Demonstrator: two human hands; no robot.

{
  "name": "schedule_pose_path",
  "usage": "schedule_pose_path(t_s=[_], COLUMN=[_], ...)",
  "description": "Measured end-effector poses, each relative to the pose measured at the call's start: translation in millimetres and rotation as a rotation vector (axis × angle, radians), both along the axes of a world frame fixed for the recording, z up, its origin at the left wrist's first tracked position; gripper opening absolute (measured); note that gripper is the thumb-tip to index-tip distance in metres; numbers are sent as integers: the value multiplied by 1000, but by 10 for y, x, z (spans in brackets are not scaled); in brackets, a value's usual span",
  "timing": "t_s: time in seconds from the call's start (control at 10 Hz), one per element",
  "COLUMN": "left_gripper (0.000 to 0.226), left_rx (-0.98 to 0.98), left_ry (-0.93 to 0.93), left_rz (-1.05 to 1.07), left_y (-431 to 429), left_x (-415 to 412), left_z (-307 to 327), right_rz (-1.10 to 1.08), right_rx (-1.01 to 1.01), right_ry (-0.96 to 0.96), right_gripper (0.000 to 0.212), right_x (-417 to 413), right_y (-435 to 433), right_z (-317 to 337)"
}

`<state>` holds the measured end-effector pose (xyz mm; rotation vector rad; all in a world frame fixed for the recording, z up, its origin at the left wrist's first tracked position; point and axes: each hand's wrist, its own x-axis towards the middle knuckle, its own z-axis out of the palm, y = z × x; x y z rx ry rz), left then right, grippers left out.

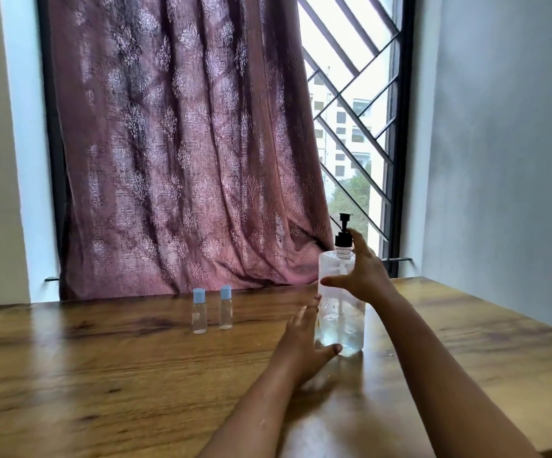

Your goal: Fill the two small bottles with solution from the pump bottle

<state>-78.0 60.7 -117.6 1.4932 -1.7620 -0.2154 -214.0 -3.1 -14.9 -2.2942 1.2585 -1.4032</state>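
Note:
A tall clear pump bottle (340, 312) with a black pump head stands on the wooden table (135, 375), partly filled with clear liquid. My right hand (365, 274) is at its upper right side, thumb stretched across the front and fingers straight up beside the neck. Low on the bottle's left side is my left hand (302, 340), fingers straight and thumb by the base. Two small clear bottles with blue caps, one (199, 311) and the other (226, 308), stand side by side to the left, capped and apart from both hands.
A patterned purple curtain (182, 143) hangs behind the table's far edge. To its right is a barred window (354, 120). A pale wall (499, 143) runs along the table's right side, and the table's right edge drops off at the lower right.

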Motion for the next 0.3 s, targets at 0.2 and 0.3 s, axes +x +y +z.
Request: schedule_pose_path(t_s=[0.2,0.3], left_gripper=[62,46], left_rx=[-43,-70], left_ry=[-163,-280], left_rz=[82,127], left_y=[239,354], left_x=[-27,-67], left_z=[38,113], right_rz=[-45,-38], right_rx=[51,30], right_ry=[91,165], right_gripper=[117,129], right_x=[-19,-70], right_y=[174,304], right_z=[58,78])
